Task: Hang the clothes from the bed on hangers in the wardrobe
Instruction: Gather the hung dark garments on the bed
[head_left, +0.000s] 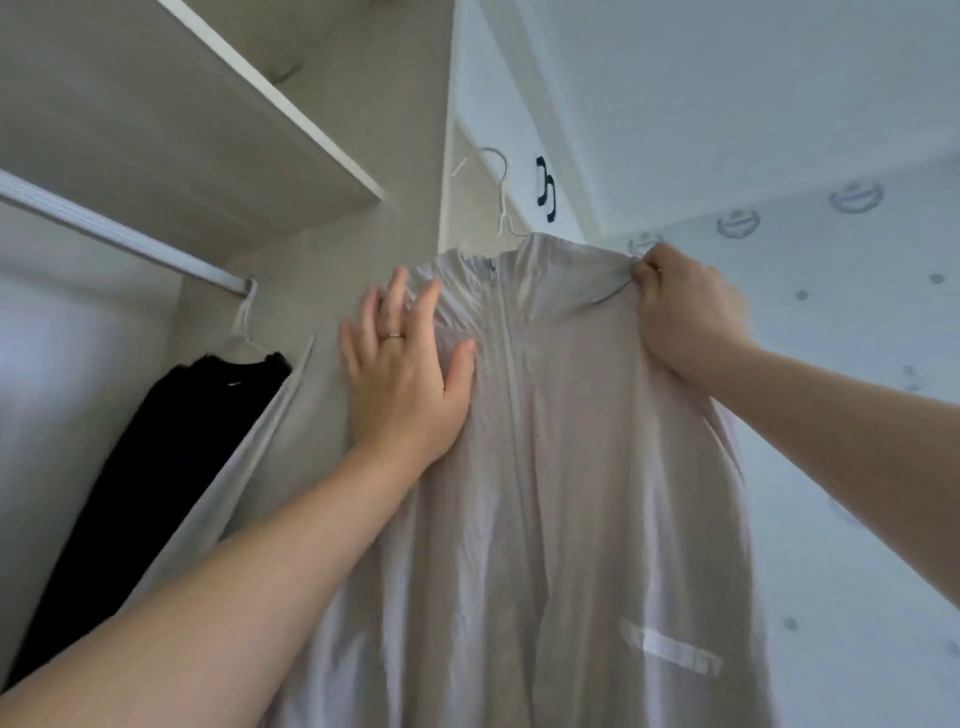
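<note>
A pale beige zip jacket (571, 441) hangs on a white hanger (501, 208), held up in front of the open wardrobe. My right hand (680, 312) grips the jacket's shoulder at the upper right. With fingers spread, my left hand (405, 364) lies flat on the jacket's other shoulder, left of the zip. The hanger's hook sticks up above the collar, to the right of the wardrobe rail (119, 234) and not on it. White lettering shows low on the jacket's front.
A black garment (156, 467) hangs on a white hanger (244, 332) on the rail at the left. A wardrobe shelf (208, 130) runs above the rail. A patterned wall (857, 312) fills the right side, with a dark handle (545, 187) on a white panel.
</note>
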